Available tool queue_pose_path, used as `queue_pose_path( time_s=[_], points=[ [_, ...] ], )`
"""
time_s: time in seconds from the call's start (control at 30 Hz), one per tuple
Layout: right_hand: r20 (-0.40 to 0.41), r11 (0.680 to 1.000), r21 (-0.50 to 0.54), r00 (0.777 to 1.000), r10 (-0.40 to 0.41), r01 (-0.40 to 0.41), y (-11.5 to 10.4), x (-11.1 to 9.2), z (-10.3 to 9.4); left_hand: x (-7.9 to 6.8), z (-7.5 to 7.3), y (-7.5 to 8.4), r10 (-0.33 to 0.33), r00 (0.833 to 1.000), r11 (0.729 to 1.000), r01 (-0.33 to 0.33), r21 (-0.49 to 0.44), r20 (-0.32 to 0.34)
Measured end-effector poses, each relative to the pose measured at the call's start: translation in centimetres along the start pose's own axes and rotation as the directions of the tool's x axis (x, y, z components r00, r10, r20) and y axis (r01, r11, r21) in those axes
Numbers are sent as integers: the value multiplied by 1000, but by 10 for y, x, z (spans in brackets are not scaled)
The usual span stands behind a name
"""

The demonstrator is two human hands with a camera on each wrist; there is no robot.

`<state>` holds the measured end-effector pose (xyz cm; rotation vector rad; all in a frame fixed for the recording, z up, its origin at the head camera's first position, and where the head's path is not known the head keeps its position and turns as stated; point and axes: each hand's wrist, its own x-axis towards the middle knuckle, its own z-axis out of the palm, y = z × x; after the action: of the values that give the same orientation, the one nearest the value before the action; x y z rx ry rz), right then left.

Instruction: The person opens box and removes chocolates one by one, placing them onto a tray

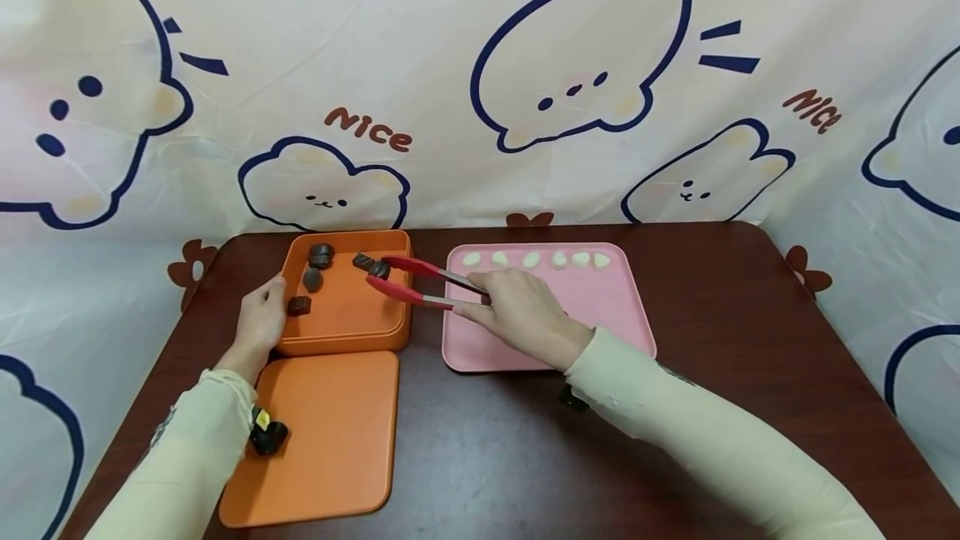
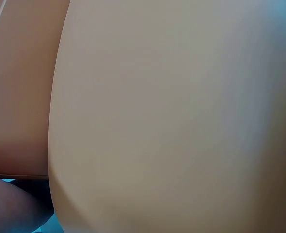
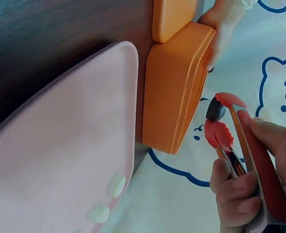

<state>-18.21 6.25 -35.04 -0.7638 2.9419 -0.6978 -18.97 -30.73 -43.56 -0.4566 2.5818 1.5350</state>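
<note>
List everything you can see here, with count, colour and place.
Box: one, orange, left part of table
Flat panel: one, orange, before the box
Dark pieces: at least three, brown-black, box's left part
Held piece: one, dark, between tongs' tips
Striped piece: one, dark, beside those tips
Tongs: one, red and silver, tips over the box
Tray: one, pink, right of the box
White pieces: six, white, tray's far edge
Table: one, dark brown, beneath
Cloth: white, navy drawings, behind
Sleeves: two, cream, on both arms
Left hand: one, bare, touching box's left side
Right hand: one, bare, gripping tongs
</note>
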Motion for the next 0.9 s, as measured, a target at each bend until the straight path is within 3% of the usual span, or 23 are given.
queue_pose_path(
  time_s=[0.53, 0.9],
  points=[
    [-72, 999, -47, 997, 4, -7, 38, -36, -18, 1, 3, 1, 0, 1000, 1000, 0, -11, -7],
    [-71, 996, -84, 997, 34, -40, 64, -55, -16, 1, 2, 0, -6, 1000, 1000, 6, -14, -5]
  ],
)
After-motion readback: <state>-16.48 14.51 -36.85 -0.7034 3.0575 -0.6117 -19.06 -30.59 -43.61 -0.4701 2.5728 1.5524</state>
